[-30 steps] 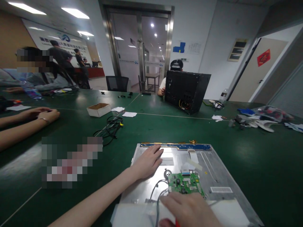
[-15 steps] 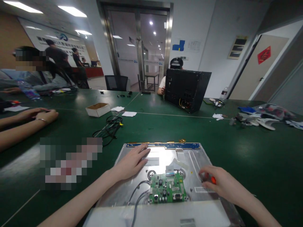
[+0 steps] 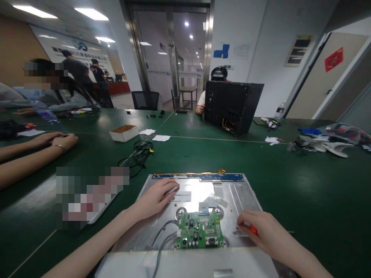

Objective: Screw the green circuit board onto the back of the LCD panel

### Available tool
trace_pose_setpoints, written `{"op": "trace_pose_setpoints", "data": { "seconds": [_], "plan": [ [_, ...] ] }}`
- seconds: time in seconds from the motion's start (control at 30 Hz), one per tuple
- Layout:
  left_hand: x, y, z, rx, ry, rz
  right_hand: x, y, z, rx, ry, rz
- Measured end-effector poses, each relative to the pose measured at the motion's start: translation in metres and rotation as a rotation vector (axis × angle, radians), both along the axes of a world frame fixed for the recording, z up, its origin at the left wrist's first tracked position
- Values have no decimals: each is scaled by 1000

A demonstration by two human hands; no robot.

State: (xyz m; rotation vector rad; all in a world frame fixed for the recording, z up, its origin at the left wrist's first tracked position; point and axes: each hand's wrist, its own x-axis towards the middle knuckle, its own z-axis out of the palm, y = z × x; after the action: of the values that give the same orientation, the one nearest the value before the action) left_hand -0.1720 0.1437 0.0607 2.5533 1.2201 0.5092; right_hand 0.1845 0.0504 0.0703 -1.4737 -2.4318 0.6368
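Presently the right hand [image 3: 263,227], pinched around an orange-red tool [image 3: 254,229], sits just right of the green circuit board [image 3: 199,228] on the metal display panel [image 3: 246,197], whose far-left part the left hand [image 3: 158,197] rests on, fingers apart.

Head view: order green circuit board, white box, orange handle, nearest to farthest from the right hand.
1. Orange handle: in the right hand.
2. Green circuit board: to the hand's left, on the panel.
3. White box: farther left, beyond the panel.
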Motion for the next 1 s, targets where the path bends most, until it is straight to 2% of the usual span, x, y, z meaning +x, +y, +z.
{"op": "trace_pose_setpoints", "data": {
  "seconds": [0.13, 0.3, 0.5, 0.7, 0.87, 1.0],
  "plan": [
    [-1, -7, 13, -98, -65, 11, -6, -1, -1, 3, -14, 70],
    [-3, -20, 24, -218, -76, -51, -11, -3, -3, -50, -79, 102],
    [0, -30, 23, -243, -29, -88, -15, -5, 0, -56, -206, 97],
    [6, -24, 20, -220, -1, -103, -18, 2, 5, -40, -296, 153],
    [12, -17, 17, -216, -23, -117, -27, 22, 22, 30, -255, 176],
    [18, -10, 15, -200, -36, -99, -53, 49, 33, 153, -217, 249]
  ]
}}
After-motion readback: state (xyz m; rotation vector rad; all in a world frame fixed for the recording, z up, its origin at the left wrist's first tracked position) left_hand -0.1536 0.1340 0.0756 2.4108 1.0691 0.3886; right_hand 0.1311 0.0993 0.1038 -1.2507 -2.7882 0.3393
